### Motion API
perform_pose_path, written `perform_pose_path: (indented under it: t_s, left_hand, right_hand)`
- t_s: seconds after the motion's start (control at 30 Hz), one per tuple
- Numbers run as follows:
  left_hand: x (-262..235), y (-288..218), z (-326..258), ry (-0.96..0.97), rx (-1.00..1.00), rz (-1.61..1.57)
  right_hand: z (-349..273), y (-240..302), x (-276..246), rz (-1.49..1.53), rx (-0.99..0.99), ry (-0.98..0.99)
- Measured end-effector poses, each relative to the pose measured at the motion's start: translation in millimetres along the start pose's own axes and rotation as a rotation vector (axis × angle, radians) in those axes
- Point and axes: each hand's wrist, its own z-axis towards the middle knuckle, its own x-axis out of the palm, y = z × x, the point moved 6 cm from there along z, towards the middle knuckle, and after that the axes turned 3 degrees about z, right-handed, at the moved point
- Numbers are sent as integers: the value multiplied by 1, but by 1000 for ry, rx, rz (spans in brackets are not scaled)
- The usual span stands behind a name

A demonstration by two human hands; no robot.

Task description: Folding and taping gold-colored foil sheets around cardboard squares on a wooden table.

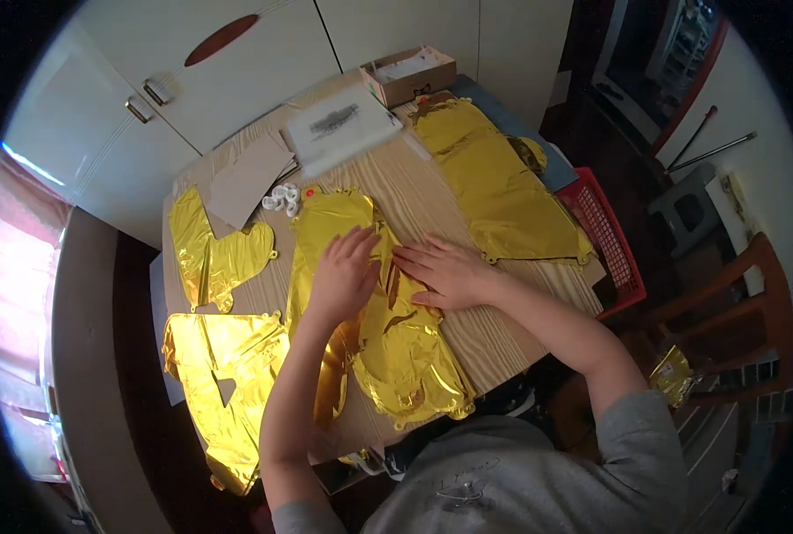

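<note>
My left hand (343,271) lies flat, fingers spread, on a gold foil balloon (405,356) laid out on the wooden table (494,343). My right hand (441,267) presses flat on the same foil just to the right, fingers pointing left toward the left hand. Neither hand grips anything. The foil is creased between the two hands.
More gold foil balloons lie at the left (218,254), the front left (227,374) and the far right (494,191). A white ribbon coil (281,198), cardboard pieces (245,182), a white paper pack (338,125) and an open cardboard box (410,76) sit at the back. A red basket (614,249) and wooden chair (752,303) stand to the right.
</note>
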Motion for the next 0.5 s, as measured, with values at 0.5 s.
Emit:
perform_pose_path:
  t_s: [0.5]
  left_hand:
    - [43, 14, 20, 173, -15, 116]
  right_hand:
    - [-4, -1, 3, -64, -65, -117]
